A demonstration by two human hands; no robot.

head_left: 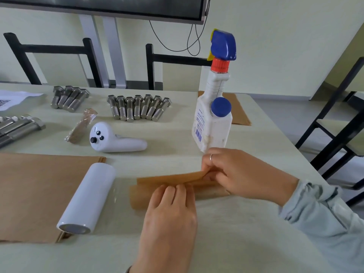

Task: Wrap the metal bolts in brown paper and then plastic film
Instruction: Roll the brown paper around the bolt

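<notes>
Head view: brown paper roll (169,186) under flat left hand (171,211), flap pinched by right hand (236,174).

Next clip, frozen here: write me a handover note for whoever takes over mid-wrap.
Left hand: fingers pressing the brown paper roll flat on the table.
Right hand: pinching the paper's right end.
Bolt inside isn't visible.
Film roll lies left, on the paper stack.
Done: one wrapped bolt by the controller.
Left: finish this paper wrap, add film, then the loose bolts at the back.
</notes>
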